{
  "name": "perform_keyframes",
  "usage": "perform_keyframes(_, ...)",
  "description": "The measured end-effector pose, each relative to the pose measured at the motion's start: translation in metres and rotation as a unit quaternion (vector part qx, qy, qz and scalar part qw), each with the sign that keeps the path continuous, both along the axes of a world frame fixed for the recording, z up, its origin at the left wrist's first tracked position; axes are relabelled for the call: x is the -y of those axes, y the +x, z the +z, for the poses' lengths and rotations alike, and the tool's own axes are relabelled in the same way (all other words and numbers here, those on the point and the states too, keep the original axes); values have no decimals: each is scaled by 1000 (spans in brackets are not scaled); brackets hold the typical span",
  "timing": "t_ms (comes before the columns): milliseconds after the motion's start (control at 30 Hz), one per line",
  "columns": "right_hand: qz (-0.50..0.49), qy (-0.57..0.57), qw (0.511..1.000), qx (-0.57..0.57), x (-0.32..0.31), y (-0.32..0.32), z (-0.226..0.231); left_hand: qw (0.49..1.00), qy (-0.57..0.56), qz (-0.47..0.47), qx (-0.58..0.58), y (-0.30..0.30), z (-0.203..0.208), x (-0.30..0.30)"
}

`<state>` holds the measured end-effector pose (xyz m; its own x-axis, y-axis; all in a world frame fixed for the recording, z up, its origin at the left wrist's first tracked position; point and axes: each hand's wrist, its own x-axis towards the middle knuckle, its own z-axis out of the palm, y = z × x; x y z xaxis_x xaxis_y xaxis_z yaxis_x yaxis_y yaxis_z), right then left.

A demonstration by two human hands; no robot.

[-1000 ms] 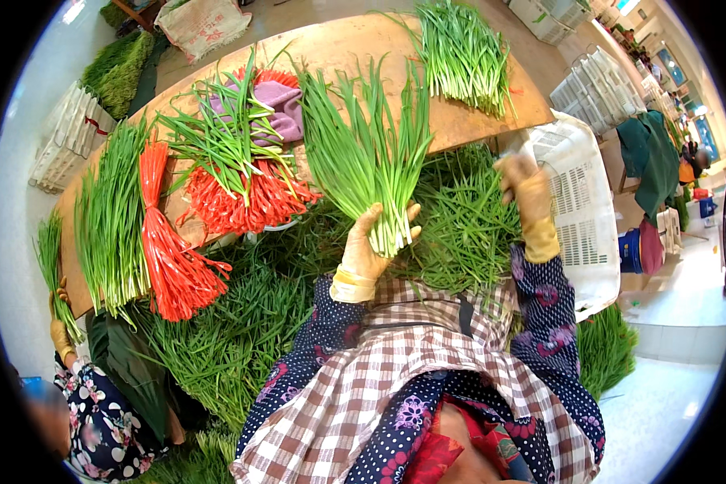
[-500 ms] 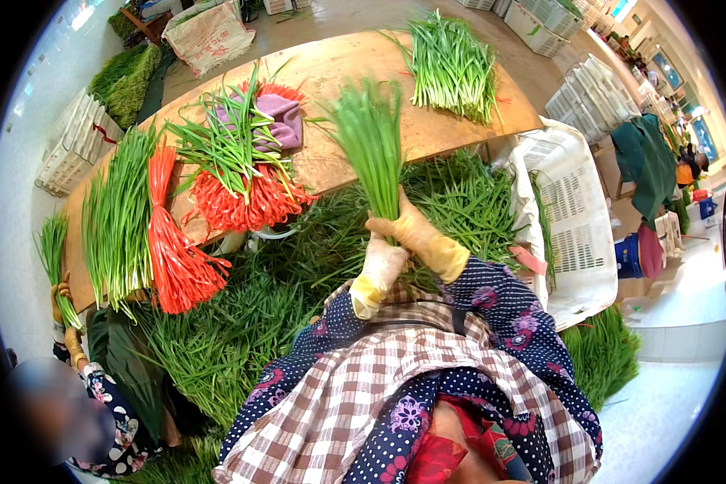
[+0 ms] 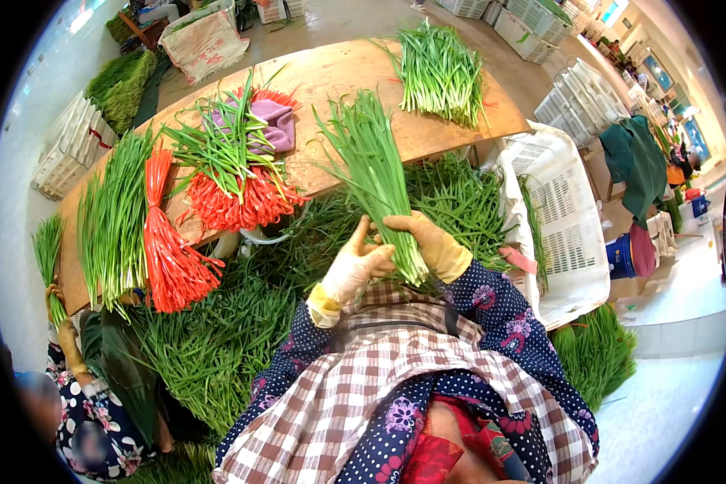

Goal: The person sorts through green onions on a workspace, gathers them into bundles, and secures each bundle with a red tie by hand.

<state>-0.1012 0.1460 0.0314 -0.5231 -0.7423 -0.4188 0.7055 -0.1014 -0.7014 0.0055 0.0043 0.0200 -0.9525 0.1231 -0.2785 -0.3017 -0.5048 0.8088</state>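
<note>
Right hand (image 3: 434, 242) gripped green bundle (image 3: 373, 165) near base, length slanting away leftward; left hand (image 3: 353, 264), fingers loosely parted, hung beside.

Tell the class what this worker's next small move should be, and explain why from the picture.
Probably close the left hand around the lower end of the green bundle to steady it. The right hand grips the bundle there, the left hand's thumb and fingers are parted alongside, and no tie shows around the stalks.
</note>
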Motion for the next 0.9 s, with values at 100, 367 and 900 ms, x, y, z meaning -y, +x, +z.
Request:
perform_keyframes(100, -8, -3, 1000, 24, -9, 0, -10, 999, -26, 43, -21, -14, -23, 10)
perform_keyframes(367, 27, -75, 992, 95, -14, 9, -12, 955, 293, 12, -51, -54, -68, -5)
perform_keyframes(900, -33, 167, 978, -124, -51, 30, 0, 885, 446, 43, -129, -76, -43, -29)
